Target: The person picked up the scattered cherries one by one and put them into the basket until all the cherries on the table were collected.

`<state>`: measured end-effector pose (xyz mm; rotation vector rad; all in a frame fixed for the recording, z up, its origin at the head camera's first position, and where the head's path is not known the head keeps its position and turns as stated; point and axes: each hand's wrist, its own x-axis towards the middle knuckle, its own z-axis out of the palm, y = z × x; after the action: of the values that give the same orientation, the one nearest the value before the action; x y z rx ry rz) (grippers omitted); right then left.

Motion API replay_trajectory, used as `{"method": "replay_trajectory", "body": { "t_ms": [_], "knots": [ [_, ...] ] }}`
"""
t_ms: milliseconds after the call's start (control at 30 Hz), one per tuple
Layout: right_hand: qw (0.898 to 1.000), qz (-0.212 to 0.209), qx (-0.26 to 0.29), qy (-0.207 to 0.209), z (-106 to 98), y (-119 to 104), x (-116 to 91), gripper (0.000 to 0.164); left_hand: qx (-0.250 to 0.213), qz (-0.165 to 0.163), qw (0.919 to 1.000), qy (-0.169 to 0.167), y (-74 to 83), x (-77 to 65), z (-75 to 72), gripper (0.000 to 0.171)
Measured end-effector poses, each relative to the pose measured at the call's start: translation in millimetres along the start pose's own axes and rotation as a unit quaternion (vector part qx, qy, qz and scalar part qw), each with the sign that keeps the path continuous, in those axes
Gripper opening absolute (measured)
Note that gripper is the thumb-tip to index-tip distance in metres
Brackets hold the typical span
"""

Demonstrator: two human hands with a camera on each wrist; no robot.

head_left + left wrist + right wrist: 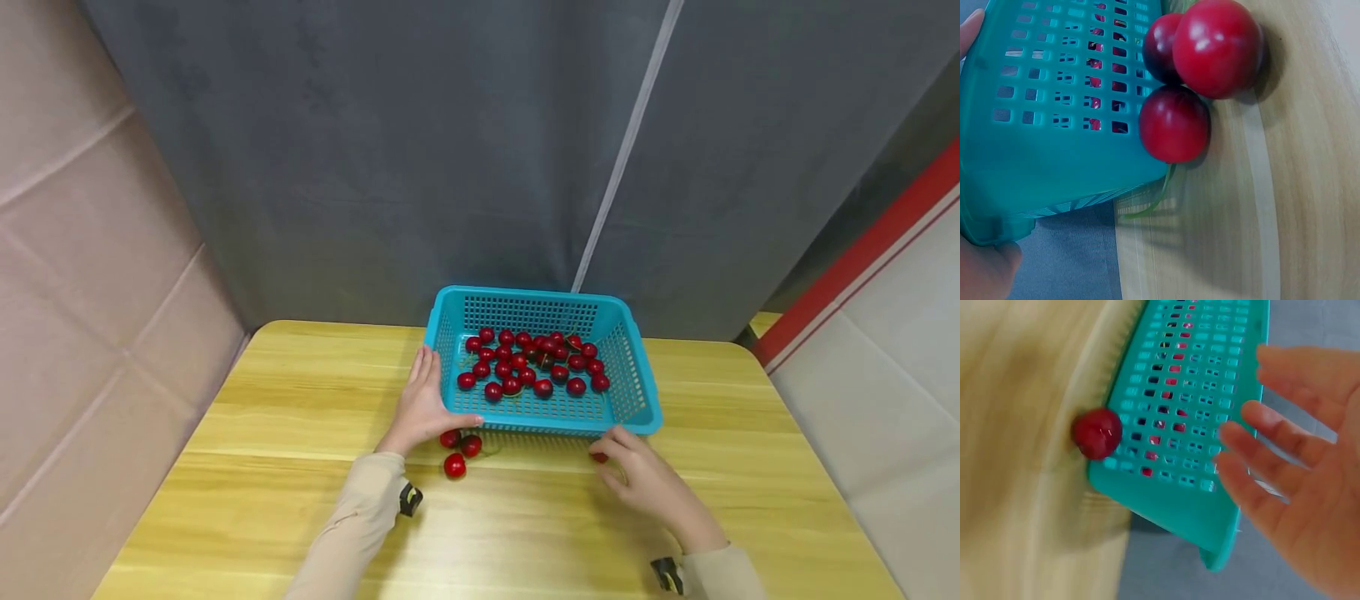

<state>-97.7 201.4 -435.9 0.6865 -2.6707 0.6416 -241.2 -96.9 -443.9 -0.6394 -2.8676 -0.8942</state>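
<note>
A blue plastic basket with slotted walls holds several dark red cherries. My left hand rests at its front left corner, fingers straight along the left side and thumb along the front rim. Below that thumb, three cherries lie on the table by the front wall, one with a green stem. Another cherry sits on the table against the basket's wall near the right end. Above it hovers my right hand, its fingers spread and holding nothing in the right wrist view; the head view partly hides this cherry.
The basket stands on a light wooden table, near its back edge. Behind it hangs a grey curtain. A pinkish padded wall borders the left, and a white panel with red trim stands at the right.
</note>
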Motion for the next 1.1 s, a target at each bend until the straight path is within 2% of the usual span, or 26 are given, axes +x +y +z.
{"method": "replay_trajectory", "body": {
  "t_ms": [167, 333, 633, 733, 933, 1100],
  "knots": [
    [0.998, 0.046, 0.009, -0.041, 11.0, 4.5, -9.9, 0.031, -0.002, -0.002, 1.0, 0.005, -1.4, 0.1, 0.0, 0.13],
    [0.995, 0.079, -0.017, -0.065, 27.0, 20.2, -14.8, 0.037, 0.005, 0.0, 1.0, 0.004, -1.9, 0.2, 0.6, 0.13],
    [0.992, 0.104, -0.045, -0.049, 44.5, 35.8, -15.3, 0.038, -0.003, 0.003, 1.0, 0.003, -0.8, 0.2, 1.2, 0.13],
    [0.994, 0.089, -0.059, -0.038, 48.7, 38.0, -15.9, 0.036, -0.002, 0.002, 1.0, 0.004, -0.9, 0.3, 0.8, 0.13],
    [0.998, 0.007, -0.062, 0.014, 58.9, 45.6, -21.0, 0.025, 0.0, 0.007, 1.0, 0.007, -0.6, 1.0, 1.2, 0.129],
    [0.999, -0.018, -0.039, 0.019, 60.2, 47.0, -23.7, 0.023, 0.003, 0.01, 0.9999, 0.012, -0.8, 0.5, 1.9, 0.129]
  ]
}}
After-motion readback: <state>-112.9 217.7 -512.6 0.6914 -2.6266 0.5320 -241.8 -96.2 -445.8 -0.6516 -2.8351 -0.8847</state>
